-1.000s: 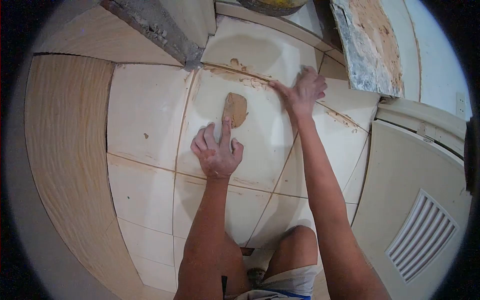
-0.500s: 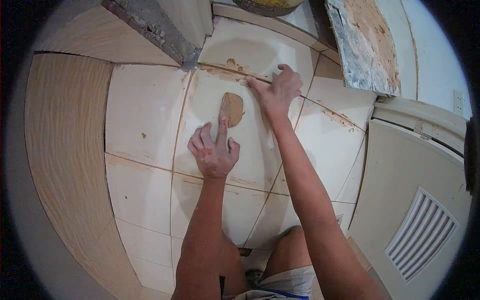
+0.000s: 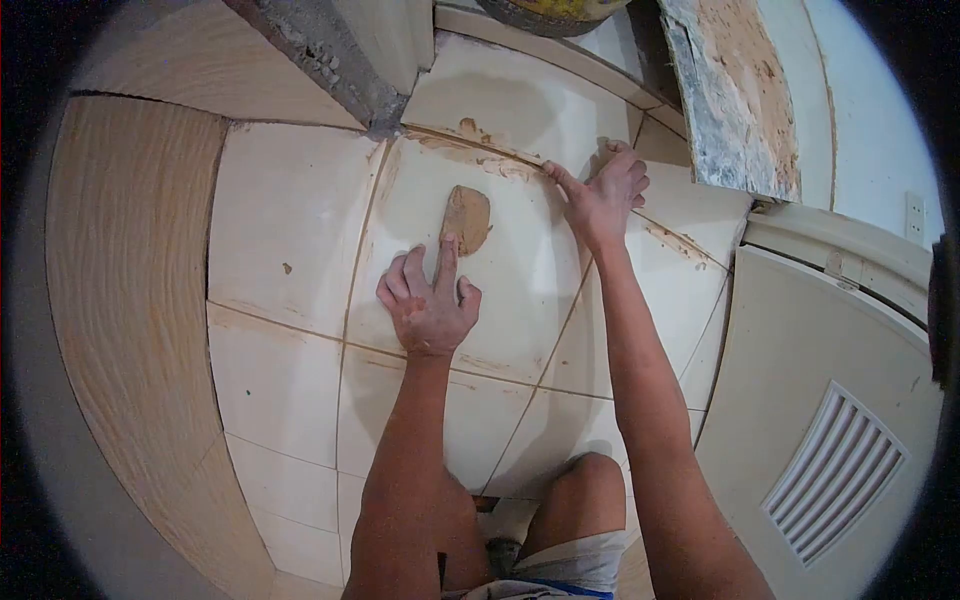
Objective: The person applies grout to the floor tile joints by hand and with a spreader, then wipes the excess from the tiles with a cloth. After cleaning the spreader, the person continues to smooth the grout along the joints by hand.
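Note:
My left hand (image 3: 428, 308) is palm down over a pale tile (image 3: 510, 310). Its index finger is stretched onto the near end of a flat piece coated in tan paste (image 3: 467, 218). Its other fingers are bent, its thumb stands off to the side, and whatever lies under the palm is hidden. Farther right, my right hand (image 3: 605, 195) has its thumb stretched to the brown joint (image 3: 500, 150) between two tiles. Its other fingers are bent and apart from the thumb, and nothing shows in them. Brown smears run beside the joint.
A wood-patterned panel (image 3: 135, 300) borders the floor at left. At right is a cream door with a louvred vent (image 3: 838, 472). A paste-stained board (image 3: 735, 100) juts in at upper right, near a yellowish bucket (image 3: 555, 12). A rough concrete edge (image 3: 318, 62) stands upper left.
My right hand has moved right along the joint, away from the left hand. The left hand and the paste-coated piece stay nearly in place. The view has shifted slightly.

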{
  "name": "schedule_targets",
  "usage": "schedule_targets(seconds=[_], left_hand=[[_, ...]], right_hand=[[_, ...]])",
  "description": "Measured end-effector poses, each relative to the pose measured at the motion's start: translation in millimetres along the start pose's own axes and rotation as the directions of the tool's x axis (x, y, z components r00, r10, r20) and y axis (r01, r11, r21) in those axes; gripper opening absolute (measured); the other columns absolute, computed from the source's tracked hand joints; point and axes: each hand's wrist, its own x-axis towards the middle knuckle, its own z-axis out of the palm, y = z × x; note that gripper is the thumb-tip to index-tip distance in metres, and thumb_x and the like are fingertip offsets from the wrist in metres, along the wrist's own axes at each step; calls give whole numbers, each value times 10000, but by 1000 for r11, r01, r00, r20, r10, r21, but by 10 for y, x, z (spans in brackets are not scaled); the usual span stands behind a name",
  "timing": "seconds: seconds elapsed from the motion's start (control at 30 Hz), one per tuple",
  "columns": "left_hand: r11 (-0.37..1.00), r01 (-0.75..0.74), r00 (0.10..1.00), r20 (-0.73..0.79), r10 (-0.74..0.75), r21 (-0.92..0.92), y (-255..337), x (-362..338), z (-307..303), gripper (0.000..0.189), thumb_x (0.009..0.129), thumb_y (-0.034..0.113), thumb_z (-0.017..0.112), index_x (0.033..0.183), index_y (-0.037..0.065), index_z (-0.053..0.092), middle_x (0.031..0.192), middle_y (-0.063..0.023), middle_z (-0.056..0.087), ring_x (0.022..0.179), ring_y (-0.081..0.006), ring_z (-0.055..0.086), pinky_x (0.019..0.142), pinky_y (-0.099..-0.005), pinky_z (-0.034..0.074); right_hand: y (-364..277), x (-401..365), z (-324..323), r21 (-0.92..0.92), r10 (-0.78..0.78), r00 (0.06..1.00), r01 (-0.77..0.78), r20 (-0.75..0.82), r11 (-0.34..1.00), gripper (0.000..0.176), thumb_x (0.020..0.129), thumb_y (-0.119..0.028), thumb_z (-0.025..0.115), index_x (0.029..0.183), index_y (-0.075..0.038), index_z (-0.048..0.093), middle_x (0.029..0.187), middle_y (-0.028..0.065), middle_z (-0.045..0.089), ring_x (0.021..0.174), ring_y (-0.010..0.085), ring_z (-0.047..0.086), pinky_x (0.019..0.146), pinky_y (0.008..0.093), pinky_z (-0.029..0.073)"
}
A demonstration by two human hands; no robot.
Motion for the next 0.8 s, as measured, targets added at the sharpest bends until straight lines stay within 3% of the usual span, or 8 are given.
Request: schedule_targets(seconds=[0.2,0.3,0.5,0.57,0.6,0.67,0.8], left_hand=[[1000,-12,999,-36,12,-3,-17,-9,30,612,751,275,611,1352,169,571,1212,-151,479,1110,-359,451,960,-533,345],[1000,2,1000,-23,-3,-21,-2,-11,20,618,749,273,612,1356,172,567,1217,-149,476,1120,-357,451,961,-537,343],[1000,-1,1000,-9,1,-6,-10,-14,26,625,746,273,612,1361,168,562,1217,-152,475,1139,-358,447,970,-534,339],[1000,0,1000,-22,0,-21,-13,-12,34,644,743,274,613,1375,170,549,1214,-156,475,1139,-362,446,971,-533,339],[1000,0,1000,-20,0,-17,-18,-14,32,644,743,274,613,1375,170,549,1214,-156,475,1139,-362,446,971,-533,339],[999,-4,1000,-28,3,-32,-21,-11,29,653,740,278,613,1382,180,544,1214,-156,474,1137,-365,445,967,-533,343],[1000,3,1000,-19,-3,-21,-6,8,21,639,743,283,611,1371,181,558,1209,-155,474,1129,-366,446,967,-531,344]], right_hand=[[-158,12,67,62,178,982,-182,71,981,923,617,-542,852,1260,-43,417,1243,239,444,1161,431,413,939,599,334],[-216,-46,100,-46,263,963,-261,58,964,874,639,-518,848,1238,-38,430,1243,237,451,1153,429,426,922,594,346],[-345,-185,207,32,72,996,-70,-58,997,828,658,-481,841,1249,-48,455,1178,204,455,1125,389,400,931,555,314],[-415,-128,214,30,-147,983,151,-109,988,795,672,-447,832,1262,-66,460,1132,176,447,1077,358,389,923,522,291],[-400,-97,241,34,-145,984,150,-108,988,795,672,-447,832,1262,-66,460,1132,176,447,1077,358,389,923,522,291],[-324,-7,226,-85,-292,956,288,-37,954,804,673,-478,829,1262,-77,457,1144,174,463,1083,341,415,919,517,298],[-59,29,79,-191,-398,917,386,-26,902,781,680,-444,835,1263,-85,460,1142,176,460,1100,334,415,917,511,299]])
